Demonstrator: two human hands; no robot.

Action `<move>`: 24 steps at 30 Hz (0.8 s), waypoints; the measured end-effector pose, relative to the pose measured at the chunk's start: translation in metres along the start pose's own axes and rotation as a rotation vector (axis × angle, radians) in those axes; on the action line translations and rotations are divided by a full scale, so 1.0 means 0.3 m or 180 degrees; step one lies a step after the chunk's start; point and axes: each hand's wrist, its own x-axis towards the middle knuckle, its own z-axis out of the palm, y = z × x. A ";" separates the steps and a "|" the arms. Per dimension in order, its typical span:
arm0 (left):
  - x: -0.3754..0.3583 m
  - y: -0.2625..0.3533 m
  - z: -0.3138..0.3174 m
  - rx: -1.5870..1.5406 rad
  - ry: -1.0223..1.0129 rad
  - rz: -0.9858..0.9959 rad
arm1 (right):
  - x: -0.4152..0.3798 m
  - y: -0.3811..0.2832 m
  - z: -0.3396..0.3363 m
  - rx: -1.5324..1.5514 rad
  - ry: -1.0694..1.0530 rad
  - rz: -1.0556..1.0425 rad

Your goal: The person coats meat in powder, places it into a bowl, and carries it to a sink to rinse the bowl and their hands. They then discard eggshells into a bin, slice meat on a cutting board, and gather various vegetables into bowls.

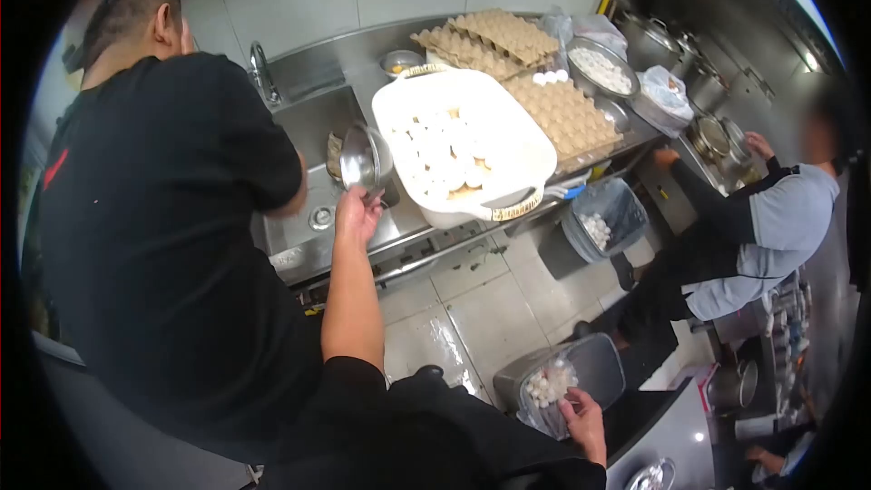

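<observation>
My left hand (357, 216) grips the rim of a shiny metal bowl (361, 161). The bowl is tilted over the sink's edge, just left of a large cream tub (535, 147) holding many white, egg-like pieces, washed out by glare. Low on the right, my right hand (585, 422) is over the edge of a grey bin (600, 361). Its fingers are bent but apart, and I see nothing between them. White eggshells (550, 383) lie in a clear bag inside that bin.
A person in black (172, 218) stands close on my left at the sink (292, 230). Egg trays (564, 118), a few white eggs (551, 77) and a bowl of white pieces (601, 69) crowd the counter. Another bin (626, 209) and a person in grey (791, 213) are at right.
</observation>
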 end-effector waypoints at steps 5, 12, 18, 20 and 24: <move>0.416 -0.074 -0.409 0.0056 0.0373 -0.0044 | 0.234 -0.081 -0.109 -0.0665 -0.0261 -0.0228; 0.439 0.019 -0.242 0.2125 0.1735 0.0469 | 0.871 -0.358 -0.266 -0.0396 0.0156 -0.0813; 0.617 -0.082 -0.367 0.4743 0.1735 -0.0242 | 1.560 -0.574 -0.391 0.0742 0.0676 -0.0773; 0.682 -0.127 -0.390 0.4901 0.1820 -0.0457 | 1.776 -0.584 -0.462 0.0150 0.0885 -0.0609; 0.751 -0.164 -0.430 0.5652 0.1138 -0.0518 | 1.975 -0.706 -0.491 -0.0091 0.0880 -0.0679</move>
